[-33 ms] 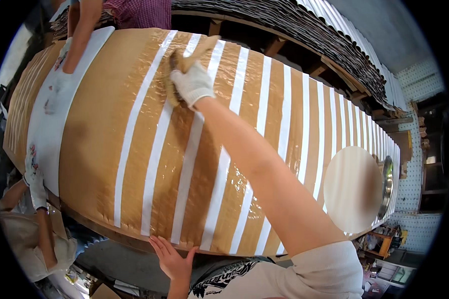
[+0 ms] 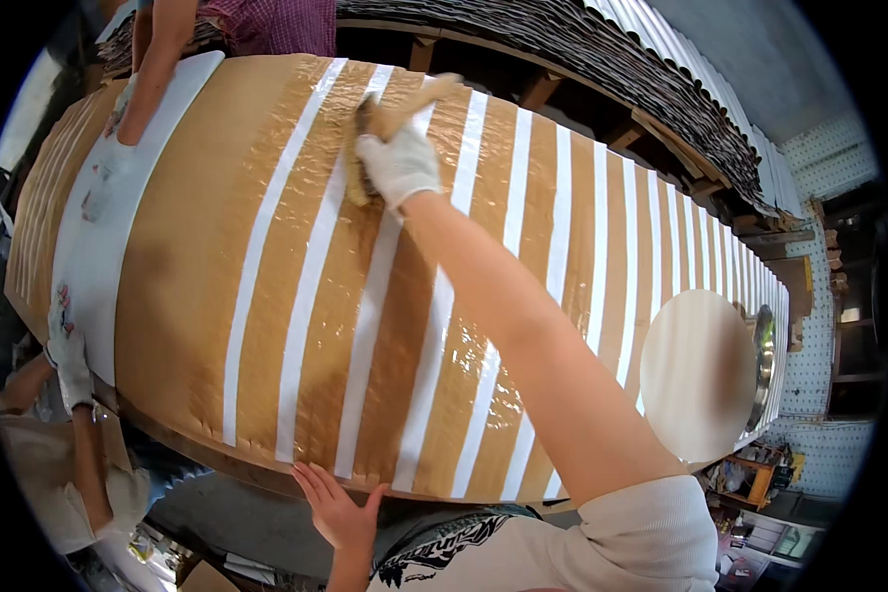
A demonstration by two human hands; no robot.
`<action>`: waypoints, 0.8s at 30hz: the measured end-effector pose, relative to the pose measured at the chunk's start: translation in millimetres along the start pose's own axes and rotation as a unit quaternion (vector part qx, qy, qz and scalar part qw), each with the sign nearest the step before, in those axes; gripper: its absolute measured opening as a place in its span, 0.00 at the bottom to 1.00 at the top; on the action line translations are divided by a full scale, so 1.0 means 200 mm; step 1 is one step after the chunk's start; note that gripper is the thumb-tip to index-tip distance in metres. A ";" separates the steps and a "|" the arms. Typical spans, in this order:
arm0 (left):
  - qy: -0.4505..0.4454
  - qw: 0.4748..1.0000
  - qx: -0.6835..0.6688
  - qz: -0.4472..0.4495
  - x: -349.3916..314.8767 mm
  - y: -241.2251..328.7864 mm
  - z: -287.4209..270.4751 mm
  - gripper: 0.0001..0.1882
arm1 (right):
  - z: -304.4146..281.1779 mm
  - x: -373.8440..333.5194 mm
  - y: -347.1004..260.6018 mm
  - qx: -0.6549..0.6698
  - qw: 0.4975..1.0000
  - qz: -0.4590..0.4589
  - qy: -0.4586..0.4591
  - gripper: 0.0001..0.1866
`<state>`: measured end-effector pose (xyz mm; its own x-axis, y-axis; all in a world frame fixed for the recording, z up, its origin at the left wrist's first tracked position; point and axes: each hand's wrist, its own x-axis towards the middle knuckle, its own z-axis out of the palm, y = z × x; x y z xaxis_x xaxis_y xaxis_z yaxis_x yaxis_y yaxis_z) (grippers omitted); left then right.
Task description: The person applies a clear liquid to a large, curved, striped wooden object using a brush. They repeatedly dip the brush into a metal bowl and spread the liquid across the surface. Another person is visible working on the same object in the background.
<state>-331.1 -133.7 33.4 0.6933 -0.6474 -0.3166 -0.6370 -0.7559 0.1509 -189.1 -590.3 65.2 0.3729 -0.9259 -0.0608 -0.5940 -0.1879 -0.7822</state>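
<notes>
My right hand [image 2: 402, 168], in a white knit glove, grips a wide brush [image 2: 411, 111] with a pale wooden handle. Its dark-topped bristles press on the far part of a long brown paper sheet [image 2: 183, 257] crossed by white strips [image 2: 301, 296]. Around the brush the paper looks wet, shiny and wrinkled. My bare left hand [image 2: 342, 508] rests at the sheet's near edge, fingers stretched out and thumb apart, holding nothing. The brush's bristle tips are partly hidden by my glove.
At the left, other people's gloved hands [image 2: 69, 365] touch a white panel [image 2: 148, 187] lying over the brown paper. Corrugated dark sheets [image 2: 602, 69] are stacked beyond the far edge. A shiny metal rim [image 2: 764, 365] shows at the right, beside a blurred pale oval [image 2: 696, 375].
My right hand and the brush have shifted slightly to the right. My left hand stays at the near edge.
</notes>
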 end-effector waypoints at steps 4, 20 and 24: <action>0.022 1.000 0.022 0.003 0.01 -0.03 0.05 0.62 | -0.54 -0.07 0.41 -0.086 0.986 0.045 0.137 0.35; 0.085 0.995 -0.017 0.049 0.01 -0.07 0.07 0.60 | -0.61 -0.33 0.46 0.001 0.984 -0.021 0.178 0.27; 0.086 0.995 -0.035 0.039 0.01 -0.05 0.07 0.61 | 0.00 -0.50 -0.10 -0.011 0.999 -0.044 0.027 0.30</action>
<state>-328.0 -125.2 18.2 0.6934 -0.7075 -0.1363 -0.6711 -0.7031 0.2354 -214.6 -493.1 87.3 0.3859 -0.9216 0.0413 -0.5757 -0.2755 -0.7699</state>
